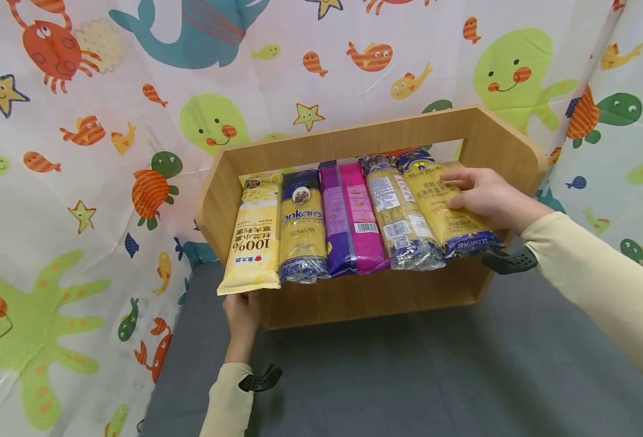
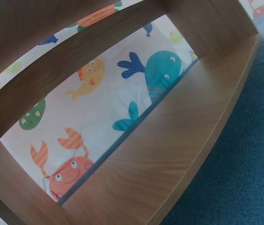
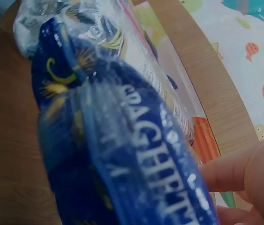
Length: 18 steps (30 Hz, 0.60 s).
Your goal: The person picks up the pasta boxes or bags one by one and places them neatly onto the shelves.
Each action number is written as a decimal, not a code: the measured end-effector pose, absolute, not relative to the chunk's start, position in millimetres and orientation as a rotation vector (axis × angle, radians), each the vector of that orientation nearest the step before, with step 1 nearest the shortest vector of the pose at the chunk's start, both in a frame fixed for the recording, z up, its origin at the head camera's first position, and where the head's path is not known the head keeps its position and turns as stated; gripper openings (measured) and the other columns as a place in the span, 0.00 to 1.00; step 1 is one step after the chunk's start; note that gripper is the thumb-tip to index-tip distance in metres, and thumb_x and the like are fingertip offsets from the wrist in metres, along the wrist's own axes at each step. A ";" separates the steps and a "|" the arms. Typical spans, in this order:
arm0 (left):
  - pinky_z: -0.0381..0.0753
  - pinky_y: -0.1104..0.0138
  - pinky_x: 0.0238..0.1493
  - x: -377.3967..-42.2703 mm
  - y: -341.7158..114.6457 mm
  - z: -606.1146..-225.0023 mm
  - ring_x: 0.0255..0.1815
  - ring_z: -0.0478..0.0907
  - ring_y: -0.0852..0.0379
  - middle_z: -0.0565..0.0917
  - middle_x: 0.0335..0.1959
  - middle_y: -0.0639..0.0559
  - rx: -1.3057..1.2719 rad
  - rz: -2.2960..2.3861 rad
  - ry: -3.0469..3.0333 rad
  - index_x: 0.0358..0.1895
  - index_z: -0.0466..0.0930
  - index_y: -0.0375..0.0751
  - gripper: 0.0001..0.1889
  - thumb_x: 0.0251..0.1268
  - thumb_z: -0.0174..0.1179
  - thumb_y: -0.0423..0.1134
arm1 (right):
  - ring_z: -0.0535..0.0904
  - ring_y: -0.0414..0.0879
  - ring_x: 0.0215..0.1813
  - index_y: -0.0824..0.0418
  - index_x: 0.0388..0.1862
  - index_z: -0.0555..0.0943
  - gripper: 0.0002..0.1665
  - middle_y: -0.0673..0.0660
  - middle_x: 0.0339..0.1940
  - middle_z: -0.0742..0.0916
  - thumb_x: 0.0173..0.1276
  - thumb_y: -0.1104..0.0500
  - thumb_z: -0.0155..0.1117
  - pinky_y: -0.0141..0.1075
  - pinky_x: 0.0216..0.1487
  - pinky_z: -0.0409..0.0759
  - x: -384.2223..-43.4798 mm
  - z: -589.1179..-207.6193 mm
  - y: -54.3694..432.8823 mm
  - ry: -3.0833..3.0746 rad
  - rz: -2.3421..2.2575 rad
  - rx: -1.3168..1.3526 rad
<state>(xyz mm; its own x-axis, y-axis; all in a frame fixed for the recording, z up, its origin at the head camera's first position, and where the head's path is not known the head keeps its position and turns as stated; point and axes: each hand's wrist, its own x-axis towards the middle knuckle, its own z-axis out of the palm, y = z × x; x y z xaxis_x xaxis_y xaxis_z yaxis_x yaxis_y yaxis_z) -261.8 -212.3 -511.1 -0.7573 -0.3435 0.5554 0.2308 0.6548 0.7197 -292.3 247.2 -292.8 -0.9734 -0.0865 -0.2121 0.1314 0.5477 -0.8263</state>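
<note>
My right hand (image 1: 485, 197) holds a yellow spaghetti packet (image 1: 427, 194) with dark blue ends, thumb and forefinger across its upper front. In the right wrist view, the packet's blue end (image 3: 117, 140) is large and blurred, with the fingers (image 3: 232, 173) against its side. My left hand (image 1: 243, 318) is beneath the near end of a pale yellow pasta packet (image 1: 255, 237); its fingertips are hidden there. Between these lie an Ankara pasta packet (image 1: 303, 230), a pink and purple packet (image 1: 352, 218) and a clear pasta packet (image 1: 398, 212), side by side on the wooden shelf unit (image 1: 354, 303).
The shelf unit's lower board (image 2: 169, 140) and open back show in the left wrist view. Its side panels (image 1: 504, 145) rise beside the packets. Grey-blue cloth (image 1: 376, 376) lies underneath. A curtain (image 1: 130, 91) with sea-animal prints hangs behind and at the sides.
</note>
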 end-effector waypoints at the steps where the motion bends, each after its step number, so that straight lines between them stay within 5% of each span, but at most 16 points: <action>1: 0.67 0.60 0.28 -261.5 -212.7 -510.5 0.22 0.68 0.51 0.79 0.24 0.34 0.085 -1.074 -2.182 0.48 0.81 0.27 0.09 0.69 0.57 0.26 | 0.80 0.42 0.42 0.59 0.83 0.55 0.40 0.72 0.80 0.63 0.76 0.67 0.54 0.33 0.37 0.83 -292.1 -292.5 246.5 2.572 -1.372 0.024; 11: 0.70 0.56 0.29 -261.4 -214.3 -512.0 0.25 0.73 0.44 0.82 0.27 0.31 0.092 -1.065 -2.183 0.49 0.81 0.27 0.10 0.69 0.58 0.27 | 0.71 0.64 0.64 0.63 0.81 0.58 0.41 0.79 0.76 0.66 0.71 0.67 0.58 0.30 0.43 0.75 -288.2 -291.4 238.3 2.746 -1.166 -0.066; 15: 0.71 0.54 0.30 -262.2 -214.3 -511.8 0.25 0.73 0.43 0.82 0.27 0.31 0.074 -1.063 -2.167 0.46 0.81 0.26 0.08 0.66 0.58 0.25 | 0.69 0.70 0.72 0.61 0.83 0.56 0.43 0.79 0.77 0.65 0.71 0.64 0.58 0.49 0.59 0.79 -282.6 -285.9 235.9 2.803 -1.144 -0.048; 18: 0.71 0.56 0.29 -261.8 -213.6 -510.7 0.24 0.72 0.46 0.81 0.26 0.32 0.061 -1.075 -2.165 0.46 0.81 0.26 0.08 0.67 0.58 0.25 | 0.65 0.72 0.75 0.59 0.83 0.57 0.42 0.77 0.77 0.65 0.72 0.60 0.58 0.63 0.69 0.70 -274.3 -281.6 235.3 2.859 -1.135 -0.039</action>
<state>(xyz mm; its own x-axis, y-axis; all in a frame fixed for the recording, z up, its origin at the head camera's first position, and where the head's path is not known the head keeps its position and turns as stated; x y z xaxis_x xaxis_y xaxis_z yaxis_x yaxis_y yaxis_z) -261.8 -213.6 -510.7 -0.7485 -0.3335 0.5732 0.2549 0.6532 0.7129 -274.3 235.3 -281.6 -0.9975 -0.0476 -0.0514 0.0007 0.7275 -0.6861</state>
